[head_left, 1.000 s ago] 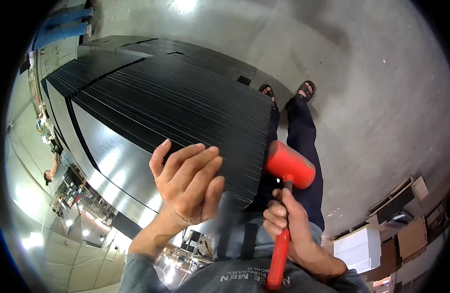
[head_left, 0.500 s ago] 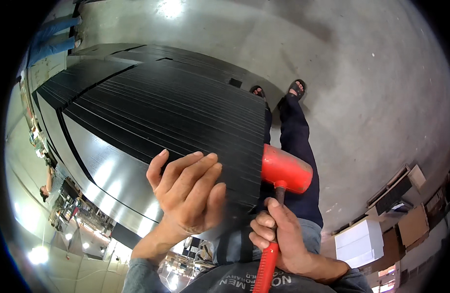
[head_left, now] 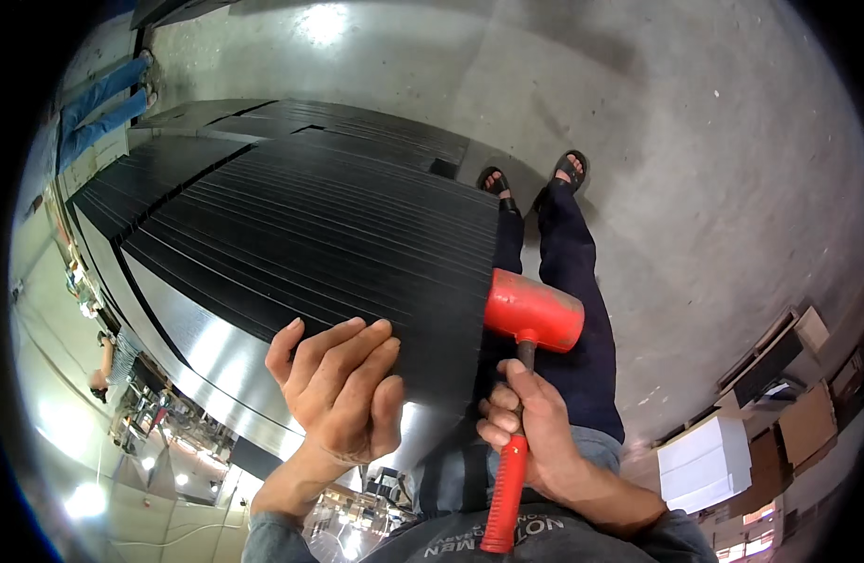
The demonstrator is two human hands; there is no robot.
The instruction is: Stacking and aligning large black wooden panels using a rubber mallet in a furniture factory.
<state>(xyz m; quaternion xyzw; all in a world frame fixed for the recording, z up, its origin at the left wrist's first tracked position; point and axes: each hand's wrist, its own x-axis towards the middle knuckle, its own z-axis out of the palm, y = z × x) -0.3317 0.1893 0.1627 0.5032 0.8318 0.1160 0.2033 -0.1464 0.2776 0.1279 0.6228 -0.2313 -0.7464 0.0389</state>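
Note:
A tall stack of thin black sheets with shiny metal sides stands in front of me. My left hand rests flat on the near top edge of the stack, fingers spread a little. My right hand grips the red handle of a rubber mallet. The mallet's red head touches the right side edge of the stack. Below are my dark trousers and my feet in black sandals on the concrete floor.
More black sheet stacks lie behind on the grey concrete floor. Another person's legs in blue trousers stand at the upper left. A white box and cardboard boxes sit at the lower right.
The mallet head has moved in against the stack's right edge. My left hand stays flat on the stack, and my view has tilted a little.

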